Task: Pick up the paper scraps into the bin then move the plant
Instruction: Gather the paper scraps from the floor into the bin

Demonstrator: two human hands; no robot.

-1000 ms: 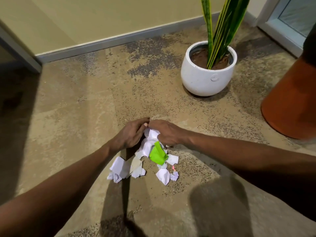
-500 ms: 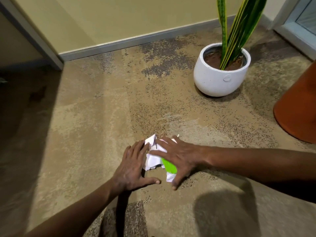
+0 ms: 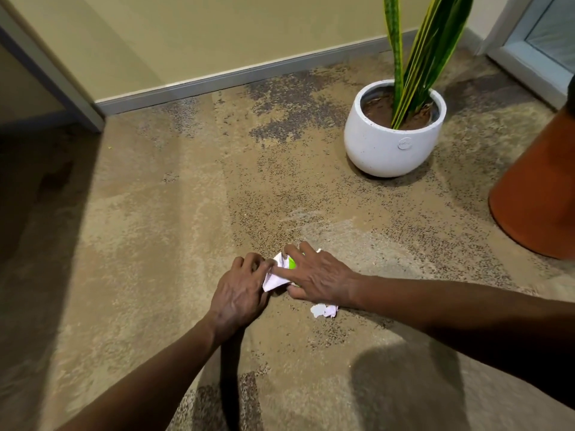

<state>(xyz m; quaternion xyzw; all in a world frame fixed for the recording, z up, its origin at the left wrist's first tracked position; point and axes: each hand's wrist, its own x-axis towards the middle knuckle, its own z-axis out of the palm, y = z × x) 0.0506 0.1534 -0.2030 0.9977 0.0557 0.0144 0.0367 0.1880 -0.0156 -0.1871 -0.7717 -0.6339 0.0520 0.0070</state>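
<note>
1. White and green paper scraps (image 3: 281, 272) lay bunched on the carpet (image 3: 155, 244) between both hands, at about 6 o'clock from the plant (image 3: 392, 136).
2. Left hand (image 3: 241, 293) curled against the bundle's left side; right hand (image 3: 314, 276) lay over its top, fingers spread and pressing.
3. One loose scrap (image 3: 324, 310) sat just beside the right wrist, outside the grasp.
4. Gathering looked to be the step in hand; no bin was in view.
5. Next, likely: close the grasp, lift, fetch the stray.
</note>
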